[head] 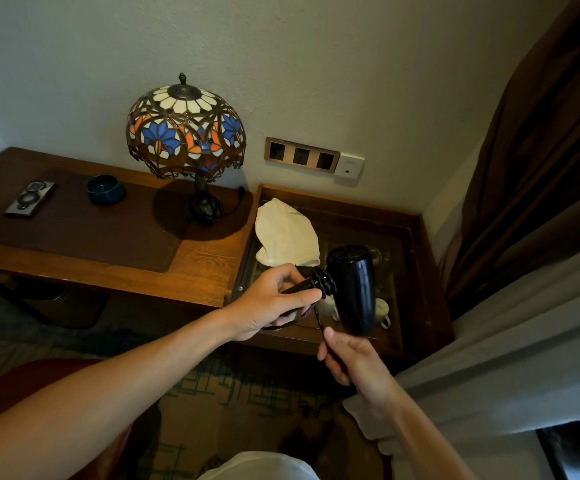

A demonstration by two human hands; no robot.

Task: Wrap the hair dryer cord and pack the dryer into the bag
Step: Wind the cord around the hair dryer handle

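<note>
Both hands grip: left hand [274, 303] the dryer [352, 289], right hand [350, 362] the cord [319, 318]; slack loops may slip off.

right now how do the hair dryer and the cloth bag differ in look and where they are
The hair dryer is black, hard and glossy; the bag is pale cream, soft and creased. The dryer is held up in the air, the left hand on its cord-wrapped handle and the right hand gripping below the barrel; the bag lies flat and untouched on the glass-topped side table. Both are over that same table.
</note>
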